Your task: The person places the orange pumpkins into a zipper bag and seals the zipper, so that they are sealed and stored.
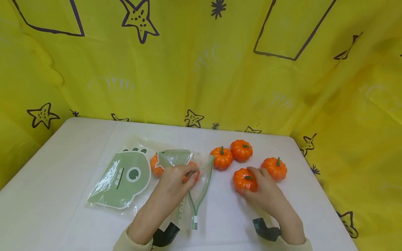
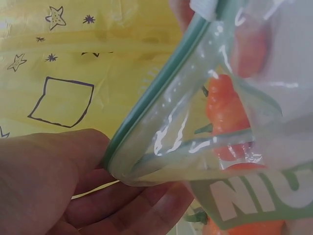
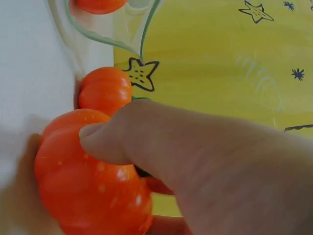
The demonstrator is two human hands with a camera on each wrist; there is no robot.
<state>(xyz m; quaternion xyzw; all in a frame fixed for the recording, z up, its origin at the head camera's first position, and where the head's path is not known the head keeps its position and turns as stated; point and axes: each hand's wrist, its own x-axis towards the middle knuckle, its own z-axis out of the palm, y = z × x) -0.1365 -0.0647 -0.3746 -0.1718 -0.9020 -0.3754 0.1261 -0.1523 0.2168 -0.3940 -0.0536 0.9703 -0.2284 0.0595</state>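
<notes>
A clear zip bag with a green cartoon monster print lies on the white table, its green-edged mouth spread toward the right. My left hand pinches the edge of that mouth between thumb and fingers, as the left wrist view shows at the green zip strip. Orange shows through the bag, from small toy pumpkins inside, partly covered by the print and my hand. To the right of the opening, my right hand grips another small orange pumpkin, thumb on its near side in the right wrist view.
Behind the gripped pumpkin sit two more pumpkins, one nearer the bag and one farther back. A third pumpkin lies just beyond my right hand. A yellow patterned cloth hangs along the table's far edge.
</notes>
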